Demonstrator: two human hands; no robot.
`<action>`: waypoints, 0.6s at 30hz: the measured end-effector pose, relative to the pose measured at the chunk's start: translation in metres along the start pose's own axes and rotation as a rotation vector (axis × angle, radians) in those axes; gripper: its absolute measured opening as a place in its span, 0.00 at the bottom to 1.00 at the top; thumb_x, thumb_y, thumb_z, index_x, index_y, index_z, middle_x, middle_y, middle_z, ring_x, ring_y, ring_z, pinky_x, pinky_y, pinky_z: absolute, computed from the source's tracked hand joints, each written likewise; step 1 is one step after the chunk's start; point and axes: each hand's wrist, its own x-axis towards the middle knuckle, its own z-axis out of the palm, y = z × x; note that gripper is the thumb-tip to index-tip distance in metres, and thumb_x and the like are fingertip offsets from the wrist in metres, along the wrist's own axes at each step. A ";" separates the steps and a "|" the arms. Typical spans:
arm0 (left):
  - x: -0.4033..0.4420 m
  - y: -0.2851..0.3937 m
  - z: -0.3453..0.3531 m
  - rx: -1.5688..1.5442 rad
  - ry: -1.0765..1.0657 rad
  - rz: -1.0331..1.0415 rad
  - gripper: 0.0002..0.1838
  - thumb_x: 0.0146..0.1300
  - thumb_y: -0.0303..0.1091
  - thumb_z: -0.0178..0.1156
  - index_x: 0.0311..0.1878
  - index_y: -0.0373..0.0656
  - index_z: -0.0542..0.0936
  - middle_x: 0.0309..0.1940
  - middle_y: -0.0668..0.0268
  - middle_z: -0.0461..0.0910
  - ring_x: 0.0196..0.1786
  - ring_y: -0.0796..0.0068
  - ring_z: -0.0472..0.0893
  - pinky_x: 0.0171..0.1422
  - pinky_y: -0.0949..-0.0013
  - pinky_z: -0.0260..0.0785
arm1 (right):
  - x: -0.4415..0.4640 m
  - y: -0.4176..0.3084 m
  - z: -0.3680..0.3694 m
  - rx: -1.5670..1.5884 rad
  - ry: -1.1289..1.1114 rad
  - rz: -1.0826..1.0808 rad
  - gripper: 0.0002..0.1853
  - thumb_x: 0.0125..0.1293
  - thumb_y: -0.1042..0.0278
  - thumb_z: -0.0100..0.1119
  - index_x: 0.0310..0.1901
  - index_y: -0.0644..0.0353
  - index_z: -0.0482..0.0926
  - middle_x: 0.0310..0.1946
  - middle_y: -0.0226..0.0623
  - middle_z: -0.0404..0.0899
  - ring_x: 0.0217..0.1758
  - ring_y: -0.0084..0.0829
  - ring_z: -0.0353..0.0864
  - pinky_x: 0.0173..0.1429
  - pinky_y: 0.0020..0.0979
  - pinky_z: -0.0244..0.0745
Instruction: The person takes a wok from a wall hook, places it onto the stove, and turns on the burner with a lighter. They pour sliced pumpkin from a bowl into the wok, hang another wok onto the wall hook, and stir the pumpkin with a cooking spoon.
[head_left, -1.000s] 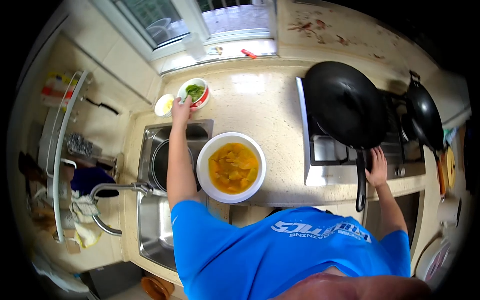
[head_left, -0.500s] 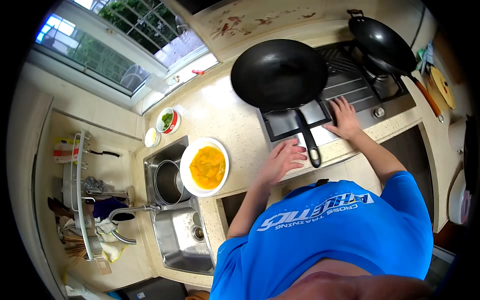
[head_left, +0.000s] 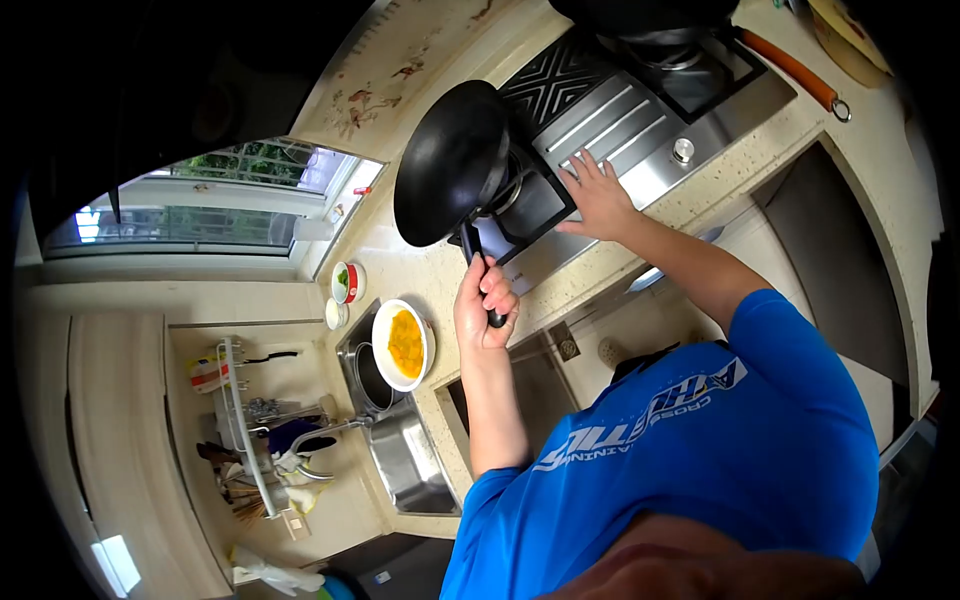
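Left hand [head_left: 487, 302], as I view it remotely, clenched round the handle [head_left: 471, 240] of the wok [head_left: 450, 165], whose bowl tilts beyond the fist; right hand [head_left: 603, 203] splayed over the hob [head_left: 640, 140]; speckled counter [head_left: 388, 265], window [head_left: 200, 226] leftward

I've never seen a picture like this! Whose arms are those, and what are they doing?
A person in a bright blue shirt wears a camera on their head, looking down at their own bare hands. The left hand grips the long black handle of a round black pan, tilted over the silver metal stove. The right hand, holding nothing, is spread at that stove. On the speckled cream counter are a round white bowl of orange pieces and a smaller red-and-white bowl with something green.
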 end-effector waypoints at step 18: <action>-0.003 -0.008 -0.009 0.347 0.185 0.190 0.08 0.64 0.36 0.48 0.33 0.42 0.68 0.15 0.76 0.61 0.11 0.89 0.57 0.12 0.83 0.51 | -0.002 -0.004 -0.016 -0.028 -0.083 0.032 0.45 0.50 0.35 0.51 0.61 0.63 0.56 0.62 0.50 0.52 0.68 0.47 0.43 0.65 0.48 0.46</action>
